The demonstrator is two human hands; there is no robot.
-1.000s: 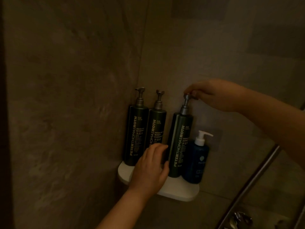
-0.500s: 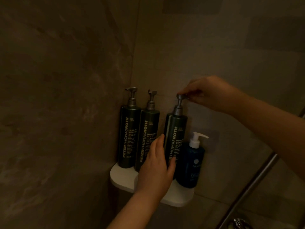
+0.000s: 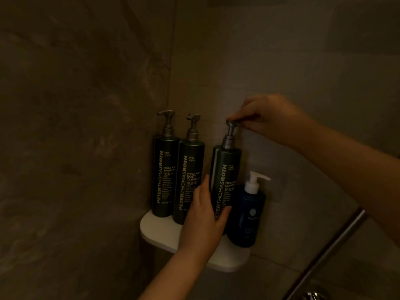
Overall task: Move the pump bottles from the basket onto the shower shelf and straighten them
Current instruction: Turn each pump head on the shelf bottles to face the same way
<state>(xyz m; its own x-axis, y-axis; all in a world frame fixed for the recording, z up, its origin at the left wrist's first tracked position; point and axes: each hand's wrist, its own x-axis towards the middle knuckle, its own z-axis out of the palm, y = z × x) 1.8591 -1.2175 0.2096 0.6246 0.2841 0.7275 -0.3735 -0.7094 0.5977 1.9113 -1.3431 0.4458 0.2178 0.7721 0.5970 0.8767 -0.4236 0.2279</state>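
Three tall dark green pump bottles stand on a white corner shelf (image 3: 158, 231): a shampoo bottle (image 3: 165, 174) at the left, a body cleanser bottle (image 3: 188, 172) beside it, and a conditioner bottle (image 3: 226, 176) further right. My right hand (image 3: 266, 119) pinches the conditioner bottle's pump head from above. My left hand (image 3: 205, 215) holds the lower body of the same bottle, thumb across its label and fingers reaching up its left side. A shorter blue bottle with a white pump (image 3: 249, 211) stands at the shelf's right end, partly behind the conditioner bottle.
Dim tiled shower walls meet in a corner (image 3: 172, 72) behind the shelf. A metal rail (image 3: 326, 254) runs diagonally at the lower right, with a chrome fitting (image 3: 311, 296) at the bottom edge. No basket is in view.
My left hand has slid from the shelf front up onto the conditioner bottle's body. My right hand stays on the pump head. The view has shifted slightly.
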